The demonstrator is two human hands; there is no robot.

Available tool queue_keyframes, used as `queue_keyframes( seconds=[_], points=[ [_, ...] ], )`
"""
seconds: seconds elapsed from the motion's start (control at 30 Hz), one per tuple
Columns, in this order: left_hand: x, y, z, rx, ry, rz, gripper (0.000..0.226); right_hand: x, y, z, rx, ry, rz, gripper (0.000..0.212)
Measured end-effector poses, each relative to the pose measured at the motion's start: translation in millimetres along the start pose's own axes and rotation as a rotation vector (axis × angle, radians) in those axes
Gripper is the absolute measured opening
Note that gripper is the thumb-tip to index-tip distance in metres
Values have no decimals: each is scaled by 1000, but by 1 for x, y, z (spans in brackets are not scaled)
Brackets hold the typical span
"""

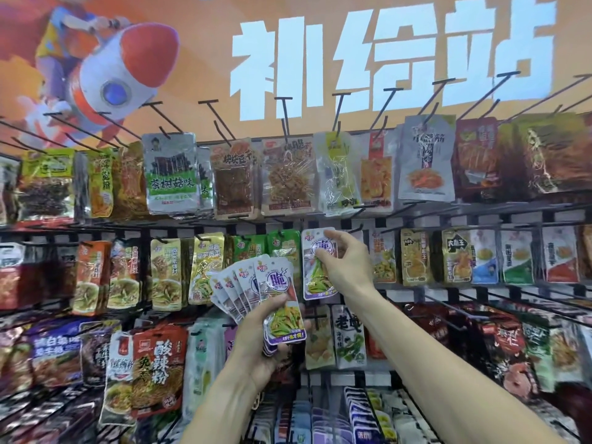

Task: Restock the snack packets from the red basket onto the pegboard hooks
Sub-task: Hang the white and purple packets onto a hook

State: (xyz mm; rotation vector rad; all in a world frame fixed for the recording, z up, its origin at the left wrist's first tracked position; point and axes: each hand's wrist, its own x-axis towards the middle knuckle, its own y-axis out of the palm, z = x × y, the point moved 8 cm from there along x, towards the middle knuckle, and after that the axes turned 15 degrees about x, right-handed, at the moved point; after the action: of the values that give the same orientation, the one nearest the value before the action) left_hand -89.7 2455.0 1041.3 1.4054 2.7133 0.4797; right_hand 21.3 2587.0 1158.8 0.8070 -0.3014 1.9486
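My left hand (267, 341) grips a fanned stack of several white-and-purple snack packets (256, 290) with green vegetable pictures, held in front of the pegboard's middle row. My right hand (344, 261) pinches one matching packet (315, 270) near its top, held upright against the second row of hooks, just right of green packets (282, 248). Whether its hole is on a hook is hidden by my fingers. The red basket is not in view.
The pegboard wall (416, 219) carries rows of black hooks full of hanging snack packets: a silver pack (171, 174) in the top row, gold packs (415, 254) to the right, red packs (157, 370) lower left. Bare hook ends (339, 110) jut out above. An orange poster (288, 59) fills the top.
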Motion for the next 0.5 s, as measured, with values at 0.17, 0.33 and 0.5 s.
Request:
queue_keyframes(
  seconds=[0.17,0.33,0.5],
  points=[
    [0,-9,-2,-2,9,7,57,7,6,-3,-70,22,-16,47],
    [-7,-3,-12,11,43,40,46,23,17,-15,-205,71,-1,51],
    [-7,10,-18,48,45,78,36,25,24,-30,-299,122,46,58]
  ],
)
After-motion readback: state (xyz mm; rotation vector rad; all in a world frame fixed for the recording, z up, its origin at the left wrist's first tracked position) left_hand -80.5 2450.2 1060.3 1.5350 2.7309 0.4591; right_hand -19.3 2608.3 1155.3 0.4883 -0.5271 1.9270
